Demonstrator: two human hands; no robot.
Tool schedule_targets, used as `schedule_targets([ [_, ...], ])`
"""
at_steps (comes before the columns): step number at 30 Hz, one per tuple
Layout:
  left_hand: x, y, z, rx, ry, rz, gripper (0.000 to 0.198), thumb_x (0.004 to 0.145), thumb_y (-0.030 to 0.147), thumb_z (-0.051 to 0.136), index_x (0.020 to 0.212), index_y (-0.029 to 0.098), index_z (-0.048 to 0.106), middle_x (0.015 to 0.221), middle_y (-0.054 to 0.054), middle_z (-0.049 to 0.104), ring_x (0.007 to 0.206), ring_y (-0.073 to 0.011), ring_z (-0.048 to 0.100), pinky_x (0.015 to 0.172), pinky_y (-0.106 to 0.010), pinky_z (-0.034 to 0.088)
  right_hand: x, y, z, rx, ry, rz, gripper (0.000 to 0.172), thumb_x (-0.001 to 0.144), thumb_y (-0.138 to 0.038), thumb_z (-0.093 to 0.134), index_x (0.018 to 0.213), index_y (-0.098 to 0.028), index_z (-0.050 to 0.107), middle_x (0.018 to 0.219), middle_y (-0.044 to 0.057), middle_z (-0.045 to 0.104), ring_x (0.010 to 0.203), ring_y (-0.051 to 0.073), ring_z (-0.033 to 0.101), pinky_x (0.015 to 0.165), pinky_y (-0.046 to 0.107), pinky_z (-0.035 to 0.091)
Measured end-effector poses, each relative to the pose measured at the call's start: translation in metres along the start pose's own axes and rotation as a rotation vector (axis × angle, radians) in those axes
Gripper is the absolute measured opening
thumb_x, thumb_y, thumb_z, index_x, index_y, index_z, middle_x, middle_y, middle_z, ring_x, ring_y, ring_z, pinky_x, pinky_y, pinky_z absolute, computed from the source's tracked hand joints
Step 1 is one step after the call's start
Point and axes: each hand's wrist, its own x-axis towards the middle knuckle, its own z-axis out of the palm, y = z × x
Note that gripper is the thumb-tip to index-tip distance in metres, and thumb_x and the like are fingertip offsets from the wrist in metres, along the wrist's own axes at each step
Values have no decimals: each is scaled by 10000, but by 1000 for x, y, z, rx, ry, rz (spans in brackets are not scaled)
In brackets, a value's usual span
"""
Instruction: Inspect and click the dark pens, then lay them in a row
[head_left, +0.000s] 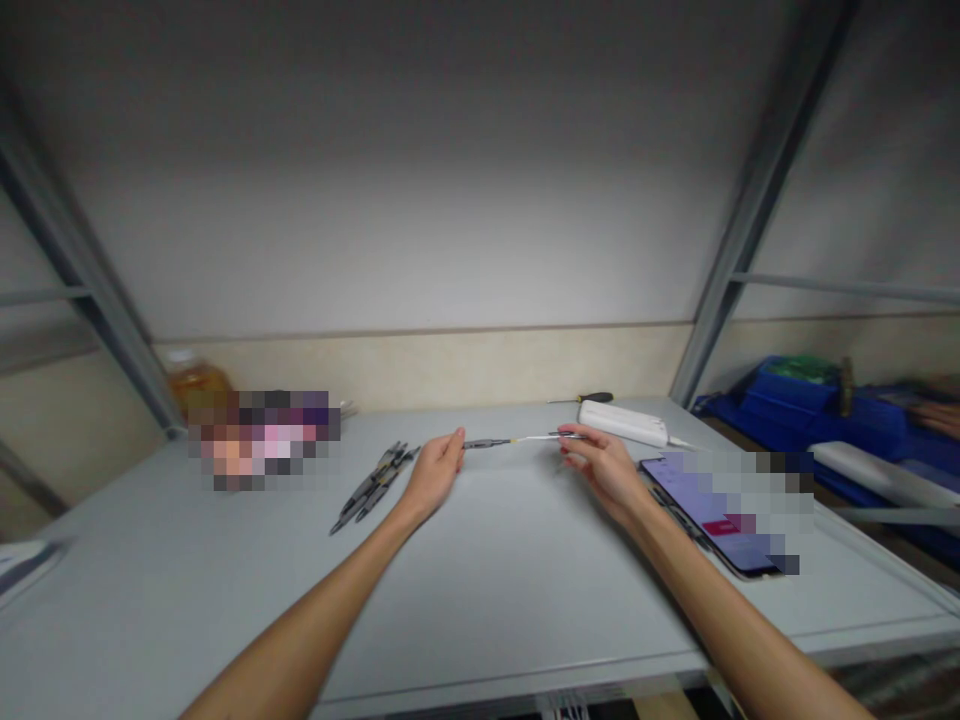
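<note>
Near the middle of the table, my left hand (439, 465) is closed around one end of a slim grey pen part (486, 443) that points right. From its tip a thin pale rod, looking like a pen refill (534, 438), runs across to my right hand (600, 465). My right fingers pinch a thin dark pen part (568, 434) in line with that rod; whether the pieces are joined, I cannot tell. Left of my left hand lies a pile of several grey pens (371, 487). Beside my right forearm, more dark slender pieces (679, 515) are partly hidden by a phone.
The lit phone (697, 510) lies at right, partly blurred out. Behind it are a white power strip (622, 423) and a screwdriver (596, 398). A bottle of amber liquid (196, 382) stands back left, near a pixelated item. Blue bins (795, 400) sit beyond the right edge.
</note>
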Motion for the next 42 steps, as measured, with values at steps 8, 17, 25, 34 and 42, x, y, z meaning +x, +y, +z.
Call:
schedule_targets([
  [8, 3, -5, -1, -33, 42, -8, 495, 804, 602, 317, 514, 200, 323, 462, 71, 276, 448, -89, 299, 489, -231, 263, 0, -3, -1, 67, 53, 9, 233, 501, -215, 729, 716, -153, 665, 712, 27, 597, 628, 118, 517, 551, 248, 431],
  [17, 5, -9, -2, -27, 48, -16, 495, 804, 592, 325, 507, 196, 339, 453, 69, 286, 436, -87, 294, 469, -228, 242, -1, -3, -1, 92, 50, 2, 204, 495, -190, 715, 690, -153, 671, 692, 26, 587, 641, 127, 511, 547, 244, 424],
  [25, 3, -6, -1, -56, 35, -21, 496, 785, 606, 351, 502, 200, 333, 453, 62, 313, 445, -89, 308, 483, -230, 255, -2, -3, 1, 90, 27, 22, 197, 489, -186, 726, 677, -155, 676, 683, 21, 591, 640, 120, 517, 550, 236, 420],
  [34, 2, -4, -1, -91, 29, -29, 496, 780, 611, 361, 504, 201, 323, 450, 68, 298, 440, -85, 295, 484, -230, 252, -1, -2, 2, 90, 4, 32, 213, 490, -202, 735, 687, -153, 673, 681, 22, 595, 638, 125, 523, 558, 248, 423],
  [42, -1, -4, 7, -124, -53, -32, 499, 777, 622, 360, 514, 200, 316, 452, 71, 294, 429, -76, 279, 461, -224, 234, -6, 3, 6, -62, -129, 3, 287, 518, -258, 767, 774, -156, 689, 617, 0, 605, 554, 93, 501, 561, 233, 399],
])
